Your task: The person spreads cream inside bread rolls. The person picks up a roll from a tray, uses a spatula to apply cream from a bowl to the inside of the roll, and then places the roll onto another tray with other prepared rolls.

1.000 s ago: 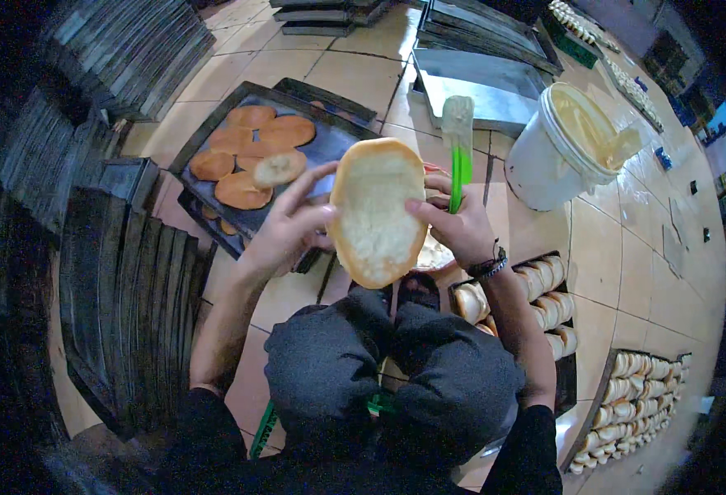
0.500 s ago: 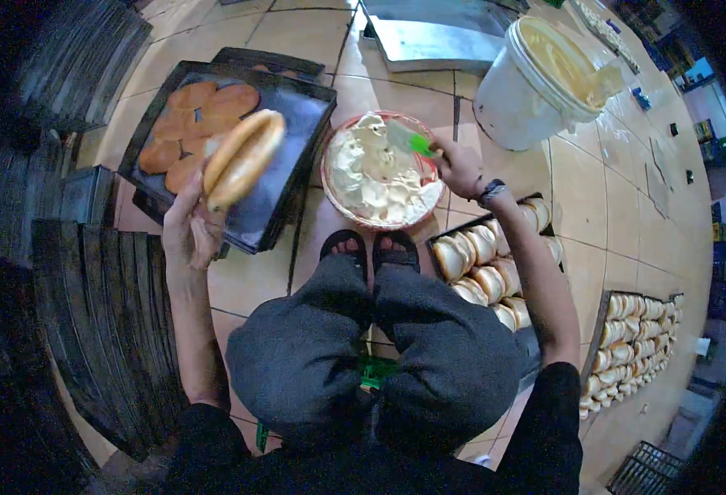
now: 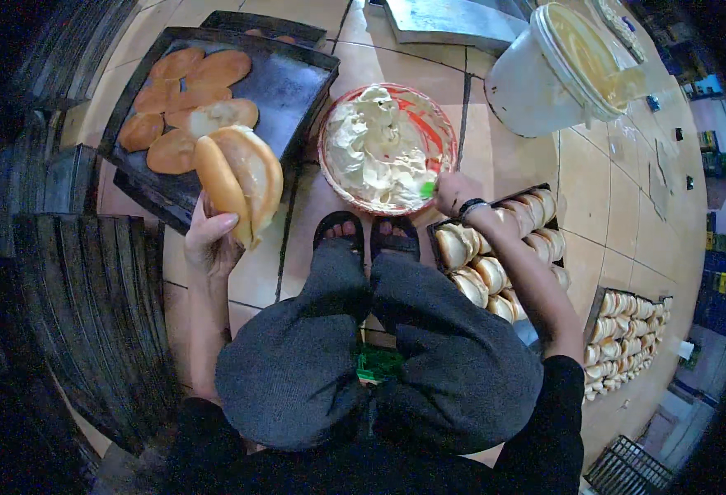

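Bread, one folded oval piece, sits in the left hand, whose thumb and fingers grip its lower end; from my remote post I see its two halves parted, pale inside. It is held up in front of the near edge of one dark tray, on which I count seven flat brown loaves, one with a pale patch. The right hand is clasped round one green-handled spatula at the near right edge of one red bowl of whitish cream; I cannot make out the blade. I have one white bucket beyond, to the right, and two batches of filled rolls: a nearer batch by the right forearm and a farther batch, both too crowded for a sure count. Two sandalled feet stand close to the bowl.
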`<state>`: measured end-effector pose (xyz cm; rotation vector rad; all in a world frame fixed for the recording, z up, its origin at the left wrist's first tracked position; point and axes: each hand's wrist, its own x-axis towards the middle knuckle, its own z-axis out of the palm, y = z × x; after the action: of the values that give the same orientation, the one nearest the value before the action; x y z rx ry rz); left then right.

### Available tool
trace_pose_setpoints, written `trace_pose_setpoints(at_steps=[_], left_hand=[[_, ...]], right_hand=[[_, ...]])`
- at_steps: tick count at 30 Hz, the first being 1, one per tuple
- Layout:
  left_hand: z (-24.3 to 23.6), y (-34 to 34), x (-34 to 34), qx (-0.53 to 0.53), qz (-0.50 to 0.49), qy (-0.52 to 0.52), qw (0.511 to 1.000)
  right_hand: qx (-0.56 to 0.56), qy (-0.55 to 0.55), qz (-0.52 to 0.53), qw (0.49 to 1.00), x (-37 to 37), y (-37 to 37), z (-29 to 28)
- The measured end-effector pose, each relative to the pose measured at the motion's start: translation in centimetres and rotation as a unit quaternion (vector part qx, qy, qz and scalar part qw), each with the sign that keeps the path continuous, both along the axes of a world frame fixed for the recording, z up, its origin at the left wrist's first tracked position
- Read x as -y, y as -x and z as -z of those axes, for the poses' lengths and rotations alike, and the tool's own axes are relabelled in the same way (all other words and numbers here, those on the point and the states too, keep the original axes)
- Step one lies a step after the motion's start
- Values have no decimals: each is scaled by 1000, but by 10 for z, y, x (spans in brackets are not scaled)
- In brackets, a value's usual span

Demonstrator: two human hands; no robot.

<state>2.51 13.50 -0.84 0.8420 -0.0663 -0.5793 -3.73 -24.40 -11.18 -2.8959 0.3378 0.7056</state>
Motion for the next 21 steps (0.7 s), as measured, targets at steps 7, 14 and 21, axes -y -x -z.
trace_pose_setpoints(at_steps=[7,14,21], left_hand=[[10,0,2,-12,-74,-26,997],[52,8,-2,-108,17,232,967],[66,15,27,-68,-17,159,985]], right_hand=[[49,-205,126,969,-18,15,70],[241,-434,280,822,-19,28,77],[287,-290,217,887,0,16,41]])
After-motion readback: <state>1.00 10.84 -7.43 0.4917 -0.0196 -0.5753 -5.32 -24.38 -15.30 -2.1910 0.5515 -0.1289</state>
